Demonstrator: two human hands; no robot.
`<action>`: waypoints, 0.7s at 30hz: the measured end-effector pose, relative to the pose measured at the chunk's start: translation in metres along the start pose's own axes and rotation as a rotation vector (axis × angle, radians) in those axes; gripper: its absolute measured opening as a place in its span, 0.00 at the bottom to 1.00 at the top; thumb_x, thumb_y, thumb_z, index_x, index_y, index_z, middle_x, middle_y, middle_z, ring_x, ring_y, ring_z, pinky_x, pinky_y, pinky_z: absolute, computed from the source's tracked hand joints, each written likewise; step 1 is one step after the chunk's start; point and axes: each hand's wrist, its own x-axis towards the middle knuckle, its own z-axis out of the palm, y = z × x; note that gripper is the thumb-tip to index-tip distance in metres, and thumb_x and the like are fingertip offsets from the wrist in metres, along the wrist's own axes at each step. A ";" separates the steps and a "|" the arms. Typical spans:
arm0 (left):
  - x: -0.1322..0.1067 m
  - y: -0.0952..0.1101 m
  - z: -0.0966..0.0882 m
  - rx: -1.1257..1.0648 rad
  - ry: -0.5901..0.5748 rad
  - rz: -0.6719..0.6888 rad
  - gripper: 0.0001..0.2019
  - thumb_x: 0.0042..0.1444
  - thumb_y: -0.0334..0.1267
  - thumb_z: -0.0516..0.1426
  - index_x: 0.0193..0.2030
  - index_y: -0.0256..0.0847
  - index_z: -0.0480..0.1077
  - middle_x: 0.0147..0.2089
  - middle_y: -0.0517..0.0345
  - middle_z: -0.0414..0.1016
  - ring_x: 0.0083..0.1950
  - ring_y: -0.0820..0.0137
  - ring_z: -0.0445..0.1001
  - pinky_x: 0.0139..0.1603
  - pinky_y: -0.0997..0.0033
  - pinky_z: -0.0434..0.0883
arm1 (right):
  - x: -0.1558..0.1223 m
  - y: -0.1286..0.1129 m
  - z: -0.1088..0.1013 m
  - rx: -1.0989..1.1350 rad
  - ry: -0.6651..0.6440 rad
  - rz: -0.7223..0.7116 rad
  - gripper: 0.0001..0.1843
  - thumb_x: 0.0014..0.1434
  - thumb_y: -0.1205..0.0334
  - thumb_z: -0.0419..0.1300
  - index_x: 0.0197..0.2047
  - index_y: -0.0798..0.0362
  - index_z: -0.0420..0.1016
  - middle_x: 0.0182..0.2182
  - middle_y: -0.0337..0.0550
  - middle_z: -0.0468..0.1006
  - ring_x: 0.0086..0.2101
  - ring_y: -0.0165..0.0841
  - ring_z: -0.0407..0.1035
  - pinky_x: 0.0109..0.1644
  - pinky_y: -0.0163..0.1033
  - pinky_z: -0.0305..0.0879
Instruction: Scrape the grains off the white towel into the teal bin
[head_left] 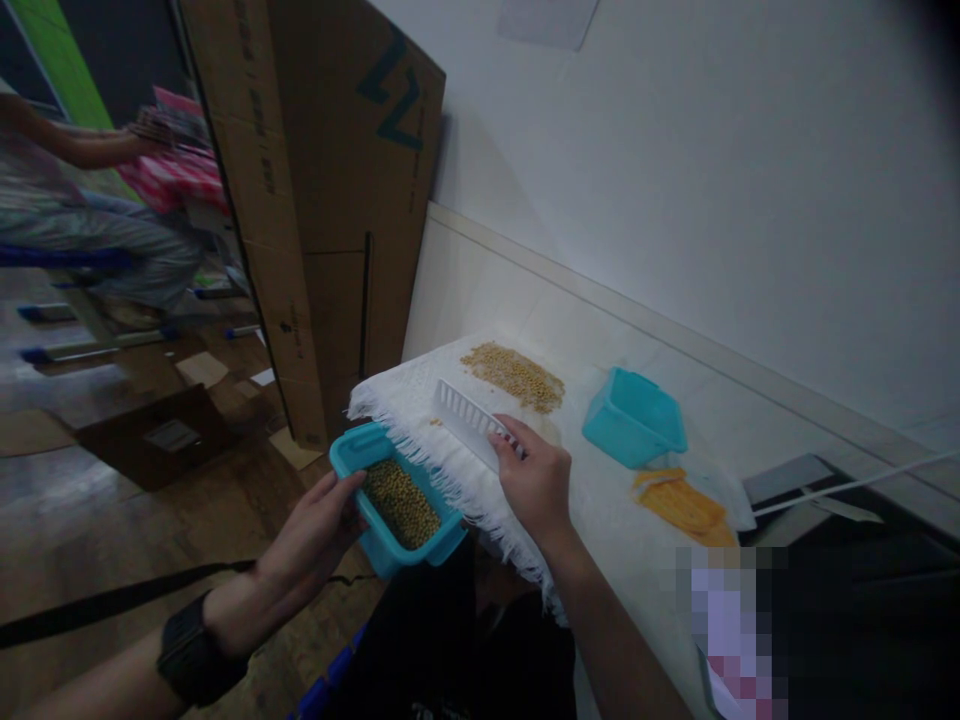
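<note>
My left hand (pixel 304 530) grips the near left rim of a teal plastic box (pixel 382 555), held at the table's front edge. Greenish-yellow beans (pixel 403 503) cover the box's bottom. In my right hand (pixel 534 478) is a white slotted plastic piece (pixel 466 420), like a small basket or divider, tilted over the white fringed cloth (pixel 409 385). Its far side and exact shape are partly hidden. Beyond it a flat heap of yellow beans (pixel 517 375), mixed with paler grains, lies on the cloth. A few loose beans (pixel 435 422) lie close to the slotted piece.
A second teal box (pixel 634 420) stands at the right, with orange gloves (pixel 682 503) beside it. A tall cardboard box (pixel 337 200) rises at the table's left end. The white wall (pixel 675 180) bounds the back. A seated person (pixel 82 200) works at far left.
</note>
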 end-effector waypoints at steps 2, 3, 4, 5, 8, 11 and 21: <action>0.000 0.000 0.000 0.018 0.009 -0.001 0.22 0.49 0.42 0.77 0.51 0.41 0.85 0.51 0.47 0.90 0.44 0.62 0.84 0.36 0.71 0.78 | 0.000 -0.001 -0.001 0.018 -0.002 0.002 0.14 0.66 0.60 0.66 0.50 0.46 0.92 0.38 0.47 0.92 0.33 0.43 0.86 0.40 0.42 0.81; 0.000 0.000 0.001 0.025 0.012 -0.002 0.22 0.49 0.42 0.77 0.51 0.41 0.85 0.52 0.47 0.90 0.45 0.62 0.84 0.36 0.71 0.78 | 0.001 -0.002 0.000 0.023 -0.004 0.000 0.14 0.66 0.60 0.66 0.50 0.46 0.92 0.37 0.47 0.92 0.33 0.43 0.86 0.40 0.42 0.81; 0.000 -0.001 0.001 0.030 0.013 -0.003 0.22 0.50 0.42 0.76 0.52 0.41 0.85 0.53 0.47 0.90 0.46 0.61 0.84 0.37 0.70 0.78 | 0.001 -0.003 0.000 0.024 -0.008 -0.001 0.14 0.66 0.60 0.65 0.50 0.46 0.92 0.37 0.47 0.92 0.33 0.43 0.85 0.39 0.42 0.81; 0.001 -0.001 0.001 0.035 0.015 -0.005 0.22 0.50 0.42 0.76 0.52 0.41 0.84 0.53 0.46 0.90 0.47 0.60 0.84 0.38 0.69 0.79 | 0.002 -0.004 0.000 0.021 -0.011 -0.001 0.14 0.66 0.60 0.65 0.50 0.46 0.92 0.37 0.47 0.92 0.32 0.43 0.85 0.39 0.42 0.81; 0.001 -0.002 0.001 0.045 0.016 -0.006 0.22 0.51 0.42 0.76 0.52 0.42 0.84 0.55 0.47 0.89 0.49 0.59 0.84 0.41 0.68 0.79 | 0.005 -0.007 0.002 -0.007 -0.026 0.009 0.14 0.65 0.62 0.66 0.50 0.46 0.92 0.35 0.46 0.92 0.32 0.42 0.85 0.39 0.41 0.80; 0.001 -0.003 0.001 0.043 0.018 0.001 0.21 0.52 0.43 0.75 0.53 0.43 0.84 0.54 0.49 0.89 0.49 0.60 0.83 0.41 0.69 0.78 | 0.007 -0.012 0.002 -0.022 -0.043 0.012 0.14 0.65 0.63 0.66 0.50 0.45 0.92 0.35 0.45 0.92 0.32 0.42 0.85 0.40 0.41 0.80; -0.008 0.006 0.007 0.009 0.029 0.004 0.16 0.49 0.40 0.76 0.44 0.40 0.84 0.36 0.57 0.86 0.33 0.70 0.78 0.34 0.73 0.75 | -0.005 -0.031 -0.004 0.101 -0.088 0.021 0.14 0.64 0.61 0.66 0.49 0.45 0.93 0.34 0.43 0.92 0.29 0.40 0.84 0.37 0.40 0.80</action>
